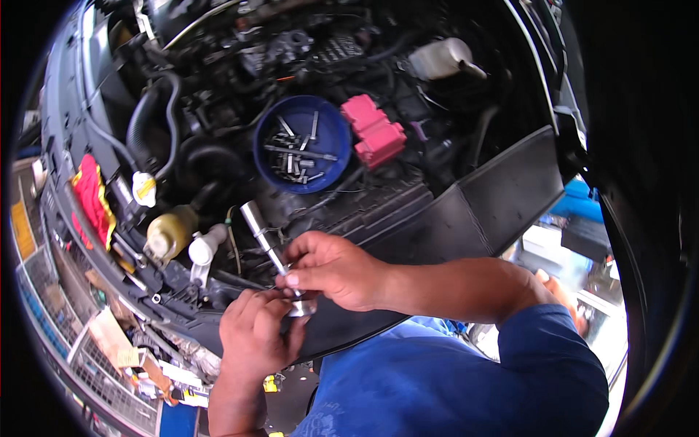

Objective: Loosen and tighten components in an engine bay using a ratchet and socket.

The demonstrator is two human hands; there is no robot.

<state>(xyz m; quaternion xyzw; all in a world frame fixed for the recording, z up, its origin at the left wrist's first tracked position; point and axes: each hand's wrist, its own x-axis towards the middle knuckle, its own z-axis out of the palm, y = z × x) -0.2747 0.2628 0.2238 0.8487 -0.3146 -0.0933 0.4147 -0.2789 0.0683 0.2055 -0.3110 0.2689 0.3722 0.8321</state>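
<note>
Engine bay: open and crowded with dark hoses and housings, workshop shelving beyond its left edge.
Right grip: the right hand pinches the slim middle of a metal socket shaft between thumb and fingers.
Left grip: the left hand is curled around a round metal end piece at the shaft's lower end.
Socket shaft: held tilted above the bay's front edge, its wide tube pointing up and away from the person.
Progress: shaft and end piece meet between the hands, seemingly being joined or parted; the tube touches no engine part.
Left over: loose metal pieces lie in a blue bowl, beside a pink block.
Hidden: fingers cover the joint, so I cannot tell whether it is seated.
Hard to make out: the overlapping small pieces, the deep shadow among the hoses, and the blurred background behind the right elbow.
</note>
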